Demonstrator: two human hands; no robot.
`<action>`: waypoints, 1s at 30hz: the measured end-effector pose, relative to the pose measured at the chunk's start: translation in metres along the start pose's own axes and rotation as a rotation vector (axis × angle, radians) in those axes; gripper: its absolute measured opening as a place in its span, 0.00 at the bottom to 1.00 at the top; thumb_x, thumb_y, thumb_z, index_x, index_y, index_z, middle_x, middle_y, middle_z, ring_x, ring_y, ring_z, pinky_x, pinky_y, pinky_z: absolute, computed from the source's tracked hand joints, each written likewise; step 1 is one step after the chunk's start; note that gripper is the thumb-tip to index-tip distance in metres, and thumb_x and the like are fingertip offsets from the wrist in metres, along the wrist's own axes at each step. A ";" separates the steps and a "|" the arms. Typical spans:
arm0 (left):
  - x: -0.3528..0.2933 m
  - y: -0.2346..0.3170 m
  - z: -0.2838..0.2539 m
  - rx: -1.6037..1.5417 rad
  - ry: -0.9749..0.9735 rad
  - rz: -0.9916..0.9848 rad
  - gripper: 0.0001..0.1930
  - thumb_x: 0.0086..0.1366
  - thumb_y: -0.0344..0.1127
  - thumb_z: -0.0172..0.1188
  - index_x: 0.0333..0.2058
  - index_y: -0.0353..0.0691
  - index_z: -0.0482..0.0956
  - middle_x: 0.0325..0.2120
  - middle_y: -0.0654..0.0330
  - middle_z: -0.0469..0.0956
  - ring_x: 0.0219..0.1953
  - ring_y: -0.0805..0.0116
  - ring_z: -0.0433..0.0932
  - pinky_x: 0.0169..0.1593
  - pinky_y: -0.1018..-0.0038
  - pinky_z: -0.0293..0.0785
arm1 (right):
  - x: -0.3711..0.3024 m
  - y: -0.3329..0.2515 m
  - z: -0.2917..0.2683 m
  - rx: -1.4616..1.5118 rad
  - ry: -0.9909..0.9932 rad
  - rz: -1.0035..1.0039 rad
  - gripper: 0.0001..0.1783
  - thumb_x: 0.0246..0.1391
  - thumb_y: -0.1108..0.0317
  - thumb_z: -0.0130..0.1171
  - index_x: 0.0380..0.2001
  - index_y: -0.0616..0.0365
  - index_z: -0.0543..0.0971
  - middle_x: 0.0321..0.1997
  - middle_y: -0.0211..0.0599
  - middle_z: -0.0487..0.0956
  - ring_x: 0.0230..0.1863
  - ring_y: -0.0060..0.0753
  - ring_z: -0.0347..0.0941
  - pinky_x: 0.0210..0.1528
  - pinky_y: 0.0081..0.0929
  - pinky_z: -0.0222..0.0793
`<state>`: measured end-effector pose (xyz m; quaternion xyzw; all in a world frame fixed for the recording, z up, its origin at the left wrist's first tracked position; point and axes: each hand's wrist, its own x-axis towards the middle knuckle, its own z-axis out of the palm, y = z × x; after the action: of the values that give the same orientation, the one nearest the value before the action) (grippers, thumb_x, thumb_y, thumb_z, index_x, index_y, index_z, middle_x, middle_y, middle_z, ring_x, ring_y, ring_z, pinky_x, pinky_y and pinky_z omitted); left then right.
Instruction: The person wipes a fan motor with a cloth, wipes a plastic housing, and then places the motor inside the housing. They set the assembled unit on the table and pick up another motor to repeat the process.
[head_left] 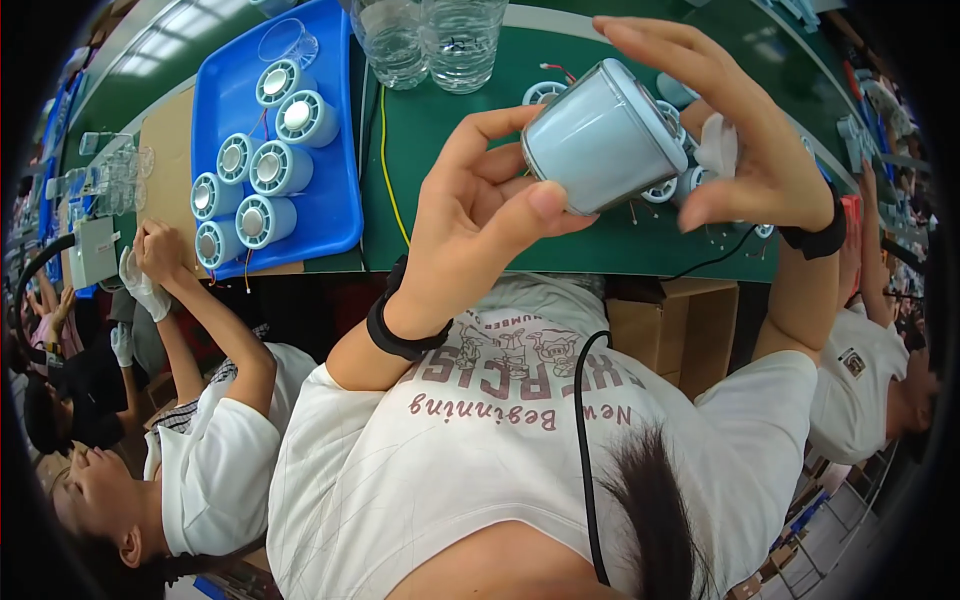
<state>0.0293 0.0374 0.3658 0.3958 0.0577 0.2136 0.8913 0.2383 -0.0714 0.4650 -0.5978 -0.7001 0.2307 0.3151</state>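
Observation:
My left hand (pixel 480 205) grips a light blue, rounded cylinder (pixel 605 140) with a clear glossy outer shell, held tilted above the table. The thumb presses on its lower side and the fingers reach behind it. My right hand (pixel 755 130) is spread at the cylinder's right end, thumb and forefinger wide apart. A small white piece (pixel 717 147) shows between that thumb and forefinger; whether it is a finger cover or a bit of cloth I cannot tell. Behind the cylinder, several light blue round parts with wires (pixel 545 93) are partly hidden.
A blue tray (pixel 345 205) at the left holds several light blue round parts (pixel 280 168) and a clear cup (pixel 288 42). Clear cups (pixel 460 45) stand at the back of the green table (pixel 440 150). A yellow cord (pixel 388 170) lies beside the tray. A co-worker (pixel 215 420) sits left.

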 end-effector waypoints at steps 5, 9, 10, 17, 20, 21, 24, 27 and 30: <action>0.003 0.008 -0.007 -0.125 -0.025 -0.278 0.24 0.71 0.43 0.47 0.56 0.28 0.61 0.47 0.40 0.74 0.45 0.50 0.81 0.46 0.64 0.81 | 0.005 0.024 0.007 -0.125 -0.111 -0.113 0.43 0.36 0.65 0.76 0.59 0.57 0.71 0.60 0.41 0.72 0.56 0.33 0.71 0.39 0.22 0.71; 0.010 0.005 -0.014 -0.147 -0.105 -0.416 0.29 0.73 0.52 0.37 0.57 0.27 0.61 0.44 0.38 0.76 0.43 0.48 0.81 0.45 0.65 0.82 | 0.008 0.018 0.002 -0.157 -0.165 -0.195 0.45 0.32 0.69 0.76 0.59 0.55 0.71 0.59 0.37 0.73 0.54 0.33 0.72 0.39 0.22 0.71; 0.012 0.005 -0.015 -0.140 -0.137 -0.443 0.31 0.73 0.53 0.35 0.57 0.27 0.61 0.44 0.38 0.76 0.43 0.48 0.81 0.45 0.65 0.82 | 0.005 0.014 0.003 -0.152 -0.151 -0.145 0.45 0.31 0.69 0.76 0.59 0.55 0.71 0.59 0.36 0.73 0.53 0.32 0.73 0.39 0.22 0.71; 0.014 0.005 -0.013 0.010 -0.053 -0.450 0.34 0.73 0.57 0.32 0.59 0.27 0.59 0.40 0.41 0.78 0.40 0.52 0.82 0.43 0.67 0.82 | 0.007 0.020 0.002 -0.121 -0.159 0.024 0.44 0.32 0.64 0.77 0.58 0.55 0.71 0.53 0.34 0.77 0.48 0.30 0.74 0.41 0.23 0.71; 0.011 0.001 -0.015 0.165 0.049 -0.401 0.35 0.73 0.57 0.31 0.60 0.27 0.59 0.37 0.41 0.78 0.37 0.52 0.83 0.40 0.67 0.82 | 0.012 0.038 0.004 -0.380 -0.138 0.380 0.41 0.35 0.61 0.75 0.56 0.55 0.72 0.49 0.38 0.77 0.46 0.35 0.75 0.43 0.27 0.72; 0.012 -0.001 -0.015 0.199 0.063 -0.365 0.33 0.73 0.55 0.34 0.61 0.28 0.59 0.37 0.44 0.77 0.37 0.54 0.82 0.40 0.68 0.81 | 0.009 0.045 0.004 -0.439 -0.124 0.466 0.40 0.35 0.61 0.75 0.55 0.56 0.72 0.48 0.39 0.78 0.45 0.36 0.75 0.43 0.27 0.72; 0.016 -0.008 -0.019 0.268 0.084 -0.289 0.29 0.74 0.50 0.38 0.61 0.30 0.59 0.36 0.51 0.75 0.38 0.59 0.81 0.41 0.69 0.79 | -0.002 0.102 0.012 -0.608 0.061 0.247 0.36 0.38 0.59 0.73 0.52 0.56 0.72 0.43 0.45 0.78 0.44 0.45 0.76 0.44 0.33 0.72; 0.020 -0.019 -0.028 0.309 0.099 -0.214 0.25 0.74 0.46 0.42 0.61 0.32 0.61 0.40 0.57 0.71 0.40 0.64 0.77 0.44 0.71 0.75 | -0.001 0.125 0.024 -0.790 0.027 0.396 0.34 0.39 0.60 0.72 0.50 0.59 0.72 0.43 0.49 0.78 0.44 0.51 0.75 0.46 0.36 0.72; 0.017 -0.019 -0.031 0.268 0.100 -0.203 0.24 0.74 0.44 0.44 0.60 0.32 0.62 0.43 0.57 0.70 0.41 0.68 0.75 0.44 0.73 0.74 | 0.007 0.133 0.029 -0.948 -0.104 0.715 0.31 0.42 0.61 0.70 0.49 0.62 0.73 0.44 0.50 0.78 0.46 0.51 0.75 0.46 0.39 0.72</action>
<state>0.0431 0.0543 0.3321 0.4920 0.1695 0.1323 0.8436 0.3086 -0.0392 0.3531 -0.8598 -0.4967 0.0136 -0.1182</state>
